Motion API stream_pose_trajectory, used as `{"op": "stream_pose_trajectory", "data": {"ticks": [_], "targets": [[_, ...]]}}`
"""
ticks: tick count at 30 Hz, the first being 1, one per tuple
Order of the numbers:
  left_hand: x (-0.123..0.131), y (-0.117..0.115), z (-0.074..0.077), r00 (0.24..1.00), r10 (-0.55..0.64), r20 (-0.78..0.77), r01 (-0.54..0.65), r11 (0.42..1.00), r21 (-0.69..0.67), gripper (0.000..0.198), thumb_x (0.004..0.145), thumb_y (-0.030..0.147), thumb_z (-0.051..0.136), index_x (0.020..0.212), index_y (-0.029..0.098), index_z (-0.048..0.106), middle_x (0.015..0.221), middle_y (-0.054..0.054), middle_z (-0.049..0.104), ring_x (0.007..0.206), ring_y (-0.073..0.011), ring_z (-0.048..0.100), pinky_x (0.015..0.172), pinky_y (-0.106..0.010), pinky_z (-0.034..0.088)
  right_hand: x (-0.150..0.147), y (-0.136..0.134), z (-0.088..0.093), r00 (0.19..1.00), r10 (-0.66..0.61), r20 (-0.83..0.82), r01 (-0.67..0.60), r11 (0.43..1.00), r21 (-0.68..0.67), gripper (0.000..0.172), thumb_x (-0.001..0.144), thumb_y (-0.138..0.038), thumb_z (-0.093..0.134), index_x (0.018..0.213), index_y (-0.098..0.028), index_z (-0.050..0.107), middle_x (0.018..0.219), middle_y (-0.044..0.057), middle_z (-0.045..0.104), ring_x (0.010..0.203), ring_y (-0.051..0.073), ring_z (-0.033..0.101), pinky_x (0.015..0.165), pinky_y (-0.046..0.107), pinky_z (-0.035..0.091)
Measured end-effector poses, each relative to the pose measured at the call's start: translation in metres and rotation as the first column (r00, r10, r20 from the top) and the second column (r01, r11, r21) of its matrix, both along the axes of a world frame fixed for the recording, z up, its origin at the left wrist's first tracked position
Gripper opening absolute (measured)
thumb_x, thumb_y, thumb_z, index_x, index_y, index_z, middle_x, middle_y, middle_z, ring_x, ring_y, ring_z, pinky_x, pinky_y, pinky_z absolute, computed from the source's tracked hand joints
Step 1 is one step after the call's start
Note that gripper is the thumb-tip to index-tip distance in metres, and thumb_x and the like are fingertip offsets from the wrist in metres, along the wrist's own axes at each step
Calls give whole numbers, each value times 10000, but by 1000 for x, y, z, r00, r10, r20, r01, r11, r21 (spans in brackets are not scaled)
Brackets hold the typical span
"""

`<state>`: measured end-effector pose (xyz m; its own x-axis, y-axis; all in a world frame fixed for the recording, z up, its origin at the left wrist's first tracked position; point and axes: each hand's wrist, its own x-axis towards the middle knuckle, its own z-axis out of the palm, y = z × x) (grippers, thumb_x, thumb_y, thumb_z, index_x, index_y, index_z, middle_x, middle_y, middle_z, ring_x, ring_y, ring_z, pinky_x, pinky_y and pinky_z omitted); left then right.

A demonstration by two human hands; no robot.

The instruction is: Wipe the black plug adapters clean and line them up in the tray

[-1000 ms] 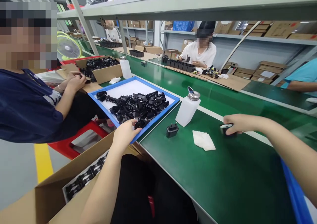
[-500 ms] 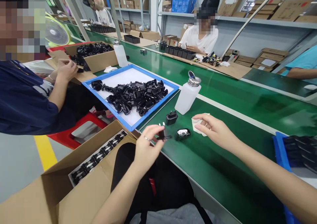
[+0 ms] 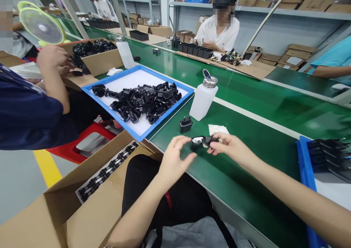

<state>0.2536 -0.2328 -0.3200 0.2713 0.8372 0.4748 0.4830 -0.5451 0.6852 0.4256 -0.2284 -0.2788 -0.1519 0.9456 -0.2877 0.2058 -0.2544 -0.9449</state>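
My right hand (image 3: 233, 147) pinches a small black plug piece with metal prongs (image 3: 210, 140) between its fingertips. Just left of that piece, a black charger body with a white label (image 3: 197, 141) lies on the green conveyor belt (image 3: 246, 189). The fingertips of my left hand (image 3: 175, 160) reach its left end, and I cannot tell whether they grip it. Behind my hands, a black plug adapter (image 3: 185, 125) stands on the belt near a white tissue (image 3: 218, 129).
A blue-rimmed tray (image 3: 109, 76) holds a heap of black parts at my left. Beyond it stand a plastic dispenser bottle (image 3: 203, 98) and a co-worker's hands (image 3: 52, 60) at a cardboard box. Another blue tray (image 3: 304, 164) sits at the right; an open carton (image 3: 101, 200) sits below left.
The plug piece has passed from my left hand to my right hand. My right hand has left the tissue and moved left, and my hands are now close together.
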Motion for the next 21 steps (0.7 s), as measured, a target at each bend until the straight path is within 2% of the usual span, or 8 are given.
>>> {"op": "stream_pose_trajectory", "data": {"ticks": [3,6,9,12,14,16,18,21], "targets": [[1,20,2,988,-6,-156,4,1000,-12,408,690,293,524,1069,204,401,982,-50,510,907,-173,481,737,-301,438,12,15,0,986,-167,-25,169,983,75,266,557,-356,620,690,-168,487,660,-4,573,583,112,557,537,228,415],[8,32,-2,937,-114,-329,125,992,13,424,700,307,513,1100,229,399,947,-39,538,878,-181,497,720,-313,438,17,19,-3,985,-172,-18,172,981,88,281,546,-369,629,686,-169,490,646,-10,565,560,105,550,522,227,407],[14,35,-9,946,-146,-289,154,988,3,266,703,295,516,955,212,499,870,-26,570,822,-152,525,723,-280,435,16,18,-5,992,-127,2,126,989,79,281,548,-370,625,686,-168,487,616,-11,558,541,106,541,516,236,404],[15,34,-13,981,-101,-166,84,991,-104,276,631,328,588,847,181,498,795,-21,583,744,-141,542,682,-266,447,15,17,-5,996,-89,7,89,993,72,272,556,-366,617,682,-167,481,633,-3,562,557,110,539,524,241,403],[14,33,-14,990,-81,-117,57,980,-189,349,603,329,611,881,180,462,790,-16,581,691,-132,542,645,-265,452,14,19,-6,997,-82,2,82,994,72,267,566,-369,607,685,-168,478,655,2,565,572,111,539,528,240,399],[13,33,-12,990,-107,-96,85,974,-210,446,607,304,608,988,188,406,830,-12,576,698,-125,537,655,-264,449,13,21,-6,995,-92,-30,94,994,60,267,582,-377,595,704,-169,479,676,4,564,581,109,536,525,237,395],[12,35,-8,976,-169,-134,146,976,-164,520,638,275,578,1096,202,344,867,-13,559,751,-130,524,686,-269,439,13,24,-7,991,-99,-90,102,994,26,276,592,-383,589,724,-165,484,684,5,558,585,104,531,518,230,389],[12,37,-5,929,-251,-271,242,968,-66,469,691,265,512,1133,227,363,879,-22,526,800,-147,502,687,-277,434,15,26,-8,984,-95,-151,93,995,-23,286,597,-387,590,730,-155,490,676,7,548,586,96,518,511,220,377]]}}
